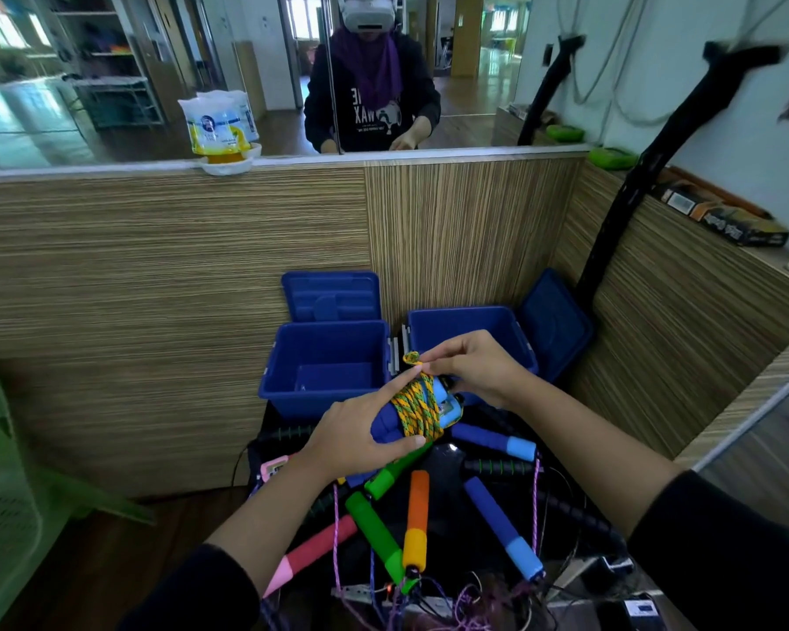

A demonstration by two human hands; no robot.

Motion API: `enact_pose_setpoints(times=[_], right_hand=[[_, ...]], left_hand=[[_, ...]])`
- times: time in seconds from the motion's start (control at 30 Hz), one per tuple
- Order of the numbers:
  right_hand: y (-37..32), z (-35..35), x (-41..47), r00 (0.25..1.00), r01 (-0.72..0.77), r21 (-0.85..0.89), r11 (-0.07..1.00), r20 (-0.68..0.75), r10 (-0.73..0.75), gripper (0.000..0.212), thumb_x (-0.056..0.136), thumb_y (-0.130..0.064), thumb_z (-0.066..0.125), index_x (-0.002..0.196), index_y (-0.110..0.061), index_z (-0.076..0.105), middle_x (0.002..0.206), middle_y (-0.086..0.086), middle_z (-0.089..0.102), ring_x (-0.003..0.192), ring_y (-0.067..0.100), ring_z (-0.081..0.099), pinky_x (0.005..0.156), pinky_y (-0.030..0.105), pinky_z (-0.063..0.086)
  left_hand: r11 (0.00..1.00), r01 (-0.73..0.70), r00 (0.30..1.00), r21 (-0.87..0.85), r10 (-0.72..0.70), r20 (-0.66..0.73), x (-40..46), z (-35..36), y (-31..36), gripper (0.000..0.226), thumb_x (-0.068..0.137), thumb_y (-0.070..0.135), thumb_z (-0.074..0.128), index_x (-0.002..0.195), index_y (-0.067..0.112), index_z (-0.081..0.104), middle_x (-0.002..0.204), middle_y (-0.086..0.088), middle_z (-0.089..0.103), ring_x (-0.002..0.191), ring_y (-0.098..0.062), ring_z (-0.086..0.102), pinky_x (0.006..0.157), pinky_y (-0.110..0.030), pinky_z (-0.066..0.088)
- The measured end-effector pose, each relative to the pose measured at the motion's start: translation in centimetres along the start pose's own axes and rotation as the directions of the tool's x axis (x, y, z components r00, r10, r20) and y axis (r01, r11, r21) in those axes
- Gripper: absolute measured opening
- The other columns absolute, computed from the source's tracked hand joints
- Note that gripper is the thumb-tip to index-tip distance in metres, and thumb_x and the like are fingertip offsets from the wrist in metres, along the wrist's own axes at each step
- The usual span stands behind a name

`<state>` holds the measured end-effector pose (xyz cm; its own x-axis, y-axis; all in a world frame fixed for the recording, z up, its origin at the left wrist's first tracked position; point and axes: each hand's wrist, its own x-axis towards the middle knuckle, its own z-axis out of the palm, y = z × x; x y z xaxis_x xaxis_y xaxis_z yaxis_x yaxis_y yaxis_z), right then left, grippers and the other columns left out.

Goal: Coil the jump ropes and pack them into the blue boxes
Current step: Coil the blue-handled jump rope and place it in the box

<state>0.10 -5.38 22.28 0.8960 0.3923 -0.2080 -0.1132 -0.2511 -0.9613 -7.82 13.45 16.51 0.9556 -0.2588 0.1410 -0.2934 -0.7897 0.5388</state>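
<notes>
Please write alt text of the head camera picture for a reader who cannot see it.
Two hands hold a jump rope bundle: the left hand grips the blue handles, the right hand pinches the yellow-green cord's end. Behind stand two open blue boxes, and more jump ropes lie below.

The left hand (351,430) hides part of the blue handles (386,428); cords run off the bottom edge.
</notes>
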Motion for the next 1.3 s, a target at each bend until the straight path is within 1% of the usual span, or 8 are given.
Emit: enact_pose_setpoints(times=[0.23, 0.4, 0.5, 0.63, 0.83, 1.0, 1.13, 1.3], right_hand=[[0.2, 0.2, 0.4, 0.998, -0.019, 0.072, 0.997, -0.052, 0.023, 0.018, 0.089, 0.008, 0.053, 0.103, 0.015, 0.06, 0.097, 0.026, 0.062, 0.088, 0.028, 0.062, 0.08, 0.038, 0.055], [0.8, 0.8, 0.5, 0.997, 0.004, -0.051, 0.999, -0.083, -0.008, 0.01, 0.09, -0.002, 0.055, 0.091, -0.001, 0.065, 0.091, 0.018, 0.064, 0.089, 0.025, 0.061, 0.09, 0.045, 0.052], [0.5, 0.2, 0.4, 0.992, 0.03, -0.26, 0.965, -0.112, -0.061, 0.009, 0.085, -0.013, 0.062, 0.088, -0.01, 0.071, 0.088, 0.007, 0.07, 0.085, 0.016, 0.063, 0.084, 0.035, 0.053], [-0.2, -0.5, 0.0, 0.999, -0.024, -0.226, 0.974, -0.04, 0.016, 0.009, 0.083, -0.012, 0.065, 0.088, -0.007, 0.071, 0.083, 0.009, 0.065, 0.076, 0.013, 0.058, 0.07, 0.025, 0.05], [-0.4, -0.2, -0.2, 0.998, 0.009, -0.291, 0.957, -0.063, -0.029, 0.011, 0.085, -0.004, 0.061, 0.076, -0.006, 0.067, 0.074, 0.003, 0.064, 0.071, 0.013, 0.057, 0.069, 0.025, 0.052], [0.5, -0.5, -0.3, 0.995, 0.035, -0.172, 0.985, -0.089, -0.051, 0.016, 0.089, 0.002, 0.057, 0.076, -0.004, 0.064, 0.073, 0.007, 0.063, 0.07, 0.011, 0.061, 0.062, 0.013, 0.053], [1.2, -0.1, 0.3, 0.977, 0.1, -0.19, 0.977, -0.166, -0.132, 0.007, 0.082, -0.006, 0.069, 0.087, -0.009, 0.074, 0.086, 0.009, 0.073, 0.086, 0.017, 0.068, 0.082, 0.029, 0.055], [1.5, 0.1, -0.1, 0.978, 0.165, -0.056, 0.985, -0.116, -0.171, 0.017, 0.085, -0.012, 0.068, 0.1, -0.006, 0.073, 0.098, 0.005, 0.073, 0.096, 0.009, 0.066, 0.081, 0.013, 0.051]], left_hand=[[0.999, 0.009, 1.0, -0.041, -0.009, -0.007, -0.1, 0.3, -0.3, 0.077, 0.075, 0.074, 0.049, 0.137, 0.068, 0.005, 0.118, 0.018, 0.064, 0.104, -0.008, 0.064, 0.091, -0.039, 0.051], [0.999, 0.008, 0.999, -0.033, -0.009, -0.038, -0.2, 0.4, -0.7, 0.074, 0.077, 0.069, 0.052, 0.138, 0.065, 0.011, 0.112, 0.019, 0.066, 0.095, -0.006, 0.066, 0.086, -0.038, 0.053], [0.999, -0.005, 0.998, -0.041, 0.003, -0.057, -0.3, 0.5, -0.8, 0.073, 0.078, 0.067, 0.054, 0.138, 0.064, 0.013, 0.11, 0.019, 0.066, 0.092, -0.004, 0.066, 0.084, -0.036, 0.054], [0.998, -0.019, 0.996, -0.053, 0.015, -0.091, -0.7, 0.8, -0.8, 0.073, 0.078, 0.066, 0.055, 0.139, 0.062, 0.015, 0.109, 0.02, 0.066, 0.09, -0.004, 0.067, 0.082, -0.035, 0.055], [0.996, -0.038, 0.994, -0.077, 0.029, -0.106, -0.8, 1.1, -0.8, 0.073, 0.078, 0.067, 0.055, 0.139, 0.062, 0.016, 0.111, 0.02, 0.066, 0.091, -0.004, 0.067, 0.082, -0.035, 0.055], [0.991, -0.032, 0.987, -0.132, 0.011, -0.161, -0.9, 0.8, -1.3, 0.072, 0.079, 0.063, 0.058, 0.14, 0.059, 0.02, 0.107, 0.021, 0.067, 0.087, -0.002, 0.067, 0.082, -0.035, 0.055], [0.973, -0.021, 0.983, -0.23, -0.022, -0.183, -0.6, 1.0, -1.1, 0.07, 0.079, 0.061, 0.061, 0.138, 0.055, 0.026, 0.111, 0.02, 0.067, 0.092, -0.004, 0.067, 0.086, -0.039, 0.054], [0.883, 0.004, 0.967, -0.469, -0.124, -0.224, -0.6, 0.6, -1.9, 0.069, 0.079, 0.047, 0.071, 0.139, 0.038, 0.036, 0.117, 0.011, 0.067, 0.107, -0.008, 0.065, 0.096, -0.045, 0.051]])
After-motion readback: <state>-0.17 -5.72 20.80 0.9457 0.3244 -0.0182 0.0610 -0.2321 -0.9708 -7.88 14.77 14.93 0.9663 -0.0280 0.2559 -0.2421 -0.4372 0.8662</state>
